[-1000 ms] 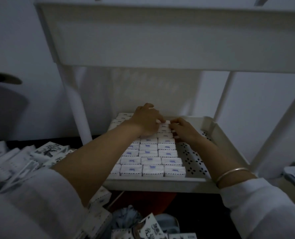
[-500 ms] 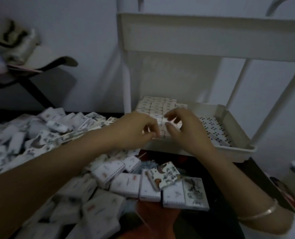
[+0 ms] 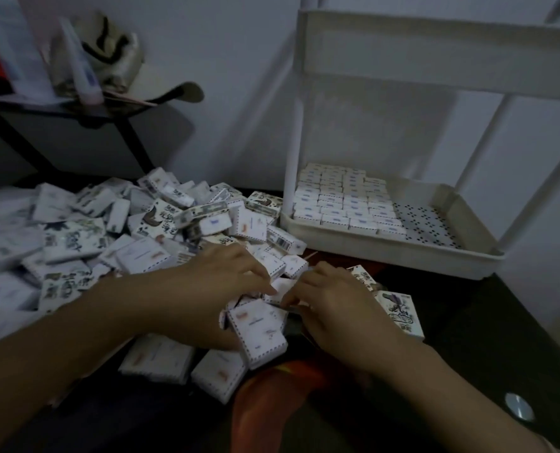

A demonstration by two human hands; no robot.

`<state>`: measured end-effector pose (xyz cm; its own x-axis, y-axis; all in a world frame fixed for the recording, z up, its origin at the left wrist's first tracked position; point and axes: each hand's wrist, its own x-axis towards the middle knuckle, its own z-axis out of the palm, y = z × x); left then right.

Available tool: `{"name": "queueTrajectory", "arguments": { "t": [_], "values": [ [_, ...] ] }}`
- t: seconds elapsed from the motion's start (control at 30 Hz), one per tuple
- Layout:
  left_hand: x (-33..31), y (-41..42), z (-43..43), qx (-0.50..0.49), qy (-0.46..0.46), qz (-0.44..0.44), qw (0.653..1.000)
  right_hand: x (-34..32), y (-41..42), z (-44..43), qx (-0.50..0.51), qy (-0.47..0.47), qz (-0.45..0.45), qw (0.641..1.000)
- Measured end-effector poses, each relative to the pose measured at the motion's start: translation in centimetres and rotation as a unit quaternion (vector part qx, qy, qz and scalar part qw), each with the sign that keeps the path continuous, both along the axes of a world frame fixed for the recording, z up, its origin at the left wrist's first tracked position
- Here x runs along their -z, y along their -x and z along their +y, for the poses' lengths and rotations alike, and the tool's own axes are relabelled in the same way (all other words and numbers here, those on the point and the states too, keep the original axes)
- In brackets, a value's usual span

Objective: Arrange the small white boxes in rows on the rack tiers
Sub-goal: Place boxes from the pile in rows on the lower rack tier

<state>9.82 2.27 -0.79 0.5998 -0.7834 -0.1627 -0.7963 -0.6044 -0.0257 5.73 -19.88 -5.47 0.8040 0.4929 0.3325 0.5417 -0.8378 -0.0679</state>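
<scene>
Dim light falls on a plain pale wall point(image 3: 239, 76) and a dark floor, where a white plastic rack point(image 3: 293, 132) stands at the right on slim posts. Its upper tier point(image 3: 435, 47) crosses the top of the view. On the lower tier point(image 3: 386, 253), neat rows of small white boxes point(image 3: 340, 201) fill the left part, packed edge to edge in rows, and the dotted perforated floor point(image 3: 425, 223) is bare at the right. Left of the rack a loose heap of small white boxes point(image 3: 134, 230) lies on the floor, some plain with blue-edged borders, some printed with dark drawings, reaching the tier's front wall. Both hands are low at the near edge of this heap, fingertips almost meeting. The left hand point(image 3: 219, 289) lies palm down with fingers curled over boxes, and the right hand point(image 3: 337, 305) faces it with fingers bent down. Between their tips sits one small white box point(image 3: 283, 286); whether either hand grips it cannot be told. A flat white box with a blue dashed border point(image 3: 259, 331) lies tilted against the left hand. Just right of the right hand rests a box printed with a dark figure point(image 3: 399, 308). At upper left a black side table point(image 3: 75, 112) carries a beige cap point(image 3: 115, 53) and a pale tube point(image 3: 82, 67). An orange-red object point(image 3: 272, 397) lies near the bottom centre.
</scene>
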Motion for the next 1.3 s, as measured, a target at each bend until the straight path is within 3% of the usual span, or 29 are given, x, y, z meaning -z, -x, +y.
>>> {"name": "queueTrajectory", "arguments": {
  "t": [0.07, 0.2, 0.47, 0.67, 0.8, 0.93, 1.0, 1.07, 1.1, 1.17, 1.23, 1.3],
  "values": [
    [0.6, 0.1, 0.2, 0.007, 0.008, 0.009, 1.0, 0.6, 0.5, 0.5, 0.004, 0.01, 0.017, 1.0],
    [1.6, -0.1, 0.4, 0.03, 0.113, -0.015, 0.993, 1.7, 1.6, 1.0, 0.018, 0.016, 0.022, 0.999],
    [-1.3, 0.2, 2.0, -0.075, 0.289, -0.007, 0.954, 1.3, 3.5, 2.1, 0.051, 0.015, 0.03, 0.998],
    [-0.8, -0.2, 1.6, -0.073, 0.304, -0.029, 0.949, 0.8, 3.4, 4.7, 0.105, 0.032, 0.023, 0.994],
    [-0.6, -0.5, 1.0, -0.067, 0.31, -0.024, 0.948, -0.2, 3.2, 3.7, 0.083, 0.007, 0.104, 0.991],
    [-0.5, -0.9, -0.1, -0.064, 0.315, -0.01, 0.947, -1.0, 4.4, 2.2, 0.077, 0.0, 0.13, 0.988],
    [-0.8, -1.1, -1.0, -0.066, 0.331, -0.001, 0.941, -1.3, 4.6, 0.5, 0.089, -0.057, 0.17, 0.98],
    [-1.2, -1.2, -2.0, -0.081, 0.355, 0.018, 0.931, -1.8, 4.5, -1.4, 0.104, -0.182, 0.248, 0.946],
    [-1.4, -1.2, -2.6, -0.084, 0.369, 0.021, 0.925, -2.3, 4.4, -2.2, 0.109, -0.272, 0.306, 0.906],
    [-1.7, -1.6, -4.2, -0.084, 0.397, 0.02, 0.914, -2.8, 3.7, -3.8, 0.108, -0.478, 0.415, 0.767],
    [-2.0, -2.6, -6.1, -0.098, 0.412, 0.025, 0.905, -2.7, 2.5, -5.4, 0.096, -0.622, 0.465, 0.622],
    [-2.1, -3.8, -8.1, -0.118, 0.424, 0.037, 0.897, -2.9, 1.2, -7.1, 0.06, -0.687, 0.47, 0.551]
  ]
}}
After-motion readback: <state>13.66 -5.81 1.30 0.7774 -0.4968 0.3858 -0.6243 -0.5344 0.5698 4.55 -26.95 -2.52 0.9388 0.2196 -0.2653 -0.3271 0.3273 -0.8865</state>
